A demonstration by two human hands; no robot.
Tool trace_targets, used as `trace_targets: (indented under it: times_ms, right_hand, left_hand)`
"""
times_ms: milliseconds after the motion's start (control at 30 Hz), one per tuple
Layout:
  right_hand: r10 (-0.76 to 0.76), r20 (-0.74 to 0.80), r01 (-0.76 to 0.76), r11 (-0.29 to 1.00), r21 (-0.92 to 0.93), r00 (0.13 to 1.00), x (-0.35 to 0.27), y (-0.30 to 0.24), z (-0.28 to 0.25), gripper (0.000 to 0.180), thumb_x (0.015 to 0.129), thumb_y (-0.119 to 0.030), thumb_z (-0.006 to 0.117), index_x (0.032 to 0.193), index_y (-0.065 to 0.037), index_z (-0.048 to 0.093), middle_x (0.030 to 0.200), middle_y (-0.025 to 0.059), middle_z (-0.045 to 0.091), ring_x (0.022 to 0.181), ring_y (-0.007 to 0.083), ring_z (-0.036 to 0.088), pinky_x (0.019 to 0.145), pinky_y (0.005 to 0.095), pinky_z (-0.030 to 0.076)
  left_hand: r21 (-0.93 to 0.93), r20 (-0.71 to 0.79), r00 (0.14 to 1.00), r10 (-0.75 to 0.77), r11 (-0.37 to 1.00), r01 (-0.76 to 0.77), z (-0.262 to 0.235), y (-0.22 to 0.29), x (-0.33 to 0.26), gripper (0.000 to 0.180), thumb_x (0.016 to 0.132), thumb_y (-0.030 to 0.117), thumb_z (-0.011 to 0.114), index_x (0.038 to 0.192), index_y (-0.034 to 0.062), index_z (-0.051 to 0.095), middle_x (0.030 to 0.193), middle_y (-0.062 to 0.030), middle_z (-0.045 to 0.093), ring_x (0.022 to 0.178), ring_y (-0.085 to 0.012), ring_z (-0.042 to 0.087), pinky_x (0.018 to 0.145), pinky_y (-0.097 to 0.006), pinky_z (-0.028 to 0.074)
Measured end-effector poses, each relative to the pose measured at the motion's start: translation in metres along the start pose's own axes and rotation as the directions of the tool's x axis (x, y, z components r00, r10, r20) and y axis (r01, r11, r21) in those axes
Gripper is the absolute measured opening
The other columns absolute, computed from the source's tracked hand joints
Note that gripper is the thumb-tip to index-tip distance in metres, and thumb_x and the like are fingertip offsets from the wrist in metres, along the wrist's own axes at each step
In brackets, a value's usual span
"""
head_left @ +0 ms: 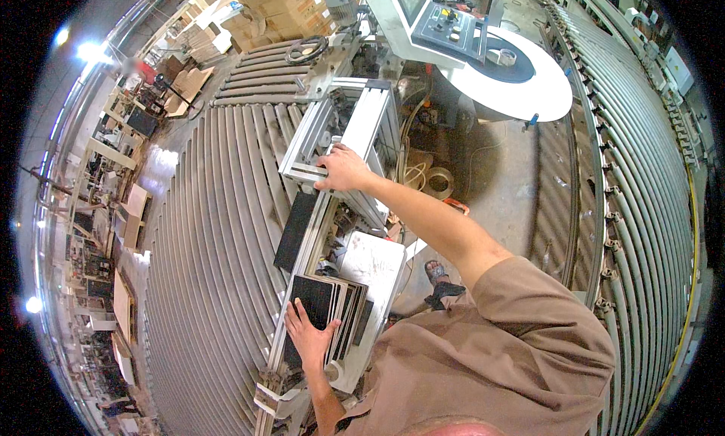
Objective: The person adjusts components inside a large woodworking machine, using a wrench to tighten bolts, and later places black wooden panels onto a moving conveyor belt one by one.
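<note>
My left hand (308, 336) lies with spread fingers on a stack of thin black-faced panels (311, 300), whose pale edges show on the right side. Farther ahead, my right hand (344, 168) rests on the near end of an aluminium-profile frame (366, 122). Its thumb and fingers are apart, and I see nothing held in it. Between the hands, a single dark panel (294, 232) lies along the left side of the metal rail. A scuffed white plate (371, 256) sits to the right of the rail, just beyond the stack.
A roller conveyor (211, 247) spreads out on the left, and another roller line (642, 187) runs down the right. Ahead stand a control panel (449, 32) and a white disc-shaped reel (555, 81). Cardboard boxes (283, 17) are piled at the back; a tape roll (438, 182) is on the floor.
</note>
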State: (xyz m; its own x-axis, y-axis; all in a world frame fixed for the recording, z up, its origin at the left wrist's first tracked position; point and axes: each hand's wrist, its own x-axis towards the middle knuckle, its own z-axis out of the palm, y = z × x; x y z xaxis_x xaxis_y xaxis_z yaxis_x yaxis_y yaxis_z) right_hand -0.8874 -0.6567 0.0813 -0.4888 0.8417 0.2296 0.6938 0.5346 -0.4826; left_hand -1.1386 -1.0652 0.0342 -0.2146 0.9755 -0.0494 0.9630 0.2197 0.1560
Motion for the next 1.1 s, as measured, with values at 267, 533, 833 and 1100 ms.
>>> trace_targets:
  times_ms: [267,533,833,1100]
  right_hand:
    - [-0.003,-0.009,0.004,1.0,0.028,1.0,-0.002,-0.001,0.0,0.068,0.083,-0.061,0.077,0.126,-0.008,0.077,0.119,0.0206,0.077,0.131,0.0378,0.065,0.127,0.0495,0.037]
    - [0.004,0.01,-0.004,1.0,0.01,1.0,0.001,-0.002,-0.001,0.069,0.081,-0.063,0.077,0.124,-0.009,0.079,0.119,0.0189,0.078,0.128,0.0372,0.067,0.126,0.0491,0.038]
    - [0.003,0.012,-0.003,1.0,0.002,1.0,-0.001,-0.004,-0.005,0.068,0.082,-0.062,0.076,0.123,-0.008,0.079,0.117,0.0182,0.078,0.126,0.0373,0.067,0.125,0.0492,0.039]
    - [0.023,0.047,-0.024,0.999,0.027,0.999,-0.001,-0.009,-0.007,0.067,0.085,-0.061,0.076,0.128,-0.01,0.077,0.118,0.0216,0.077,0.13,0.0381,0.065,0.13,0.0486,0.033]
  left_hand:
    - [0.011,0.042,0.997,-0.068,0.998,0.067,0.001,0.0,0.002,0.135,0.073,0.081,0.083,0.172,0.0082,0.028,0.175,-0.027,0.026,0.16,-0.0498,0.027,0.132,-0.063,0.027]
    - [-0.038,0.04,0.99,-0.136,0.99,0.137,0.005,-0.002,0.004,0.128,0.074,0.066,0.091,0.171,0.0105,0.027,0.171,-0.0276,0.028,0.157,-0.0504,0.029,0.13,-0.063,0.03]
    - [-0.118,0.062,0.986,-0.152,0.98,0.158,-0.003,0.002,0.009,0.126,0.072,0.051,0.098,0.172,0.0182,0.029,0.167,-0.0282,0.031,0.156,-0.0495,0.029,0.126,-0.064,0.036]
    - [-0.196,0.016,0.985,-0.174,0.965,0.173,-0.02,-0.022,0.015,0.127,0.07,0.05,0.099,0.174,0.0295,0.028,0.17,-0.0259,0.028,0.157,-0.0493,0.029,0.125,-0.066,0.035]
